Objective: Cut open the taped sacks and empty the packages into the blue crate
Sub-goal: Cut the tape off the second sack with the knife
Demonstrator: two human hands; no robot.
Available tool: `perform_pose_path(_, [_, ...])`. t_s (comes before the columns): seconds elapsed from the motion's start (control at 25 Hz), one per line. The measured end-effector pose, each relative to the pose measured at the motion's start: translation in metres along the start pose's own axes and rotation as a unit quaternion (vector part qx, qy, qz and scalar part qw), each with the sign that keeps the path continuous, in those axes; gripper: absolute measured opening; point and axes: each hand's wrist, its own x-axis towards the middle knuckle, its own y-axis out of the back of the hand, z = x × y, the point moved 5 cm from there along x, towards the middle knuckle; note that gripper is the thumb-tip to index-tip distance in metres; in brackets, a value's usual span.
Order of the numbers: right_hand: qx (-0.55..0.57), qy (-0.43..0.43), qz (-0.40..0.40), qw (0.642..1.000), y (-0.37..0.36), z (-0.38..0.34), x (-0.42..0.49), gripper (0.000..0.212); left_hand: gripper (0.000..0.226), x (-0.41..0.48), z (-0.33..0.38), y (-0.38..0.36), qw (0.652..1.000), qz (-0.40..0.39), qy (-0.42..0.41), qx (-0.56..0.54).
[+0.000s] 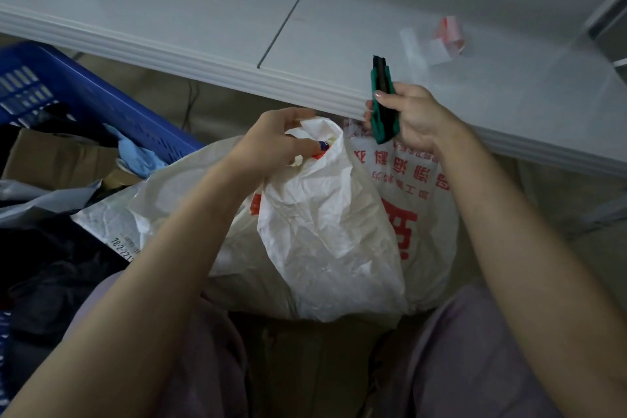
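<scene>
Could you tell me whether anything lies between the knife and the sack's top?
Nothing visible: the right hand holds the green knife beside the bunched top of the white sack, which the left hand grips.

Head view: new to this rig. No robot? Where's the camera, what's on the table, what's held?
No robot here: a person works bare-handed, and the one camera sits on their head, looking down at the hands. The left hand bunches the top of a white sack with red print, which stands in front of the person's legs. The right hand has its grip round a green cutter, held above the sack. To the left is the blue crate, with packages in it. The white table behind carries a few clear and pink scraps.
</scene>
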Motion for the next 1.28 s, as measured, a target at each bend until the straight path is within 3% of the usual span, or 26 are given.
perform_pose_path(0.2, [0.021, 0.005, -0.038, 0.999, -0.01, -0.02, 0.014, 0.053, 0.054, 0.006, 0.002, -0.006, 1.0, 0.0, -0.008, 0.008])
perform_pose_path(0.36, [0.013, 0.011, 0.065, 0.998, -0.006, -0.023, 0.031, 0.037, 0.055, 0.006, 0.003, -0.009, 1.0, 0.006, -0.009, 0.01])
perform_pose_path(0.48, [-0.058, 0.015, 0.158, 0.986, 0.002, -0.019, 0.041, 0.024, 0.055, 0.005, 0.004, -0.012, 1.0, 0.004, -0.014, -0.002])
perform_pose_path(0.6, [-0.101, 0.021, 0.176, 0.979, 0.006, -0.02, 0.049, 0.026, 0.055, 0.002, 0.003, -0.012, 1.0, 0.007, -0.018, 0.0])
perform_pose_path(0.76, [-0.106, 0.064, 0.122, 0.985, -0.003, -0.029, 0.052, 0.045, 0.055, 0.002, 0.002, -0.013, 1.0, 0.011, -0.018, -0.002])
perform_pose_path(0.88, [-0.261, 0.102, 0.166, 0.945, -0.001, -0.033, 0.057, 0.061, 0.056, 0.005, 0.005, -0.014, 1.0, 0.007, -0.021, -0.003])
perform_pose_path(1.0, [-0.357, 0.121, 0.213, 0.901, 0.004, -0.027, 0.06, 0.054, 0.056, 0.007, 0.005, -0.017, 1.0, 0.002, -0.023, -0.005])
perform_pose_path(1.28, [-0.279, 0.097, 0.267, 0.917, 0.006, -0.023, 0.061, 0.036, 0.057, 0.009, 0.004, -0.013, 1.0, -0.002, -0.024, 0.001])
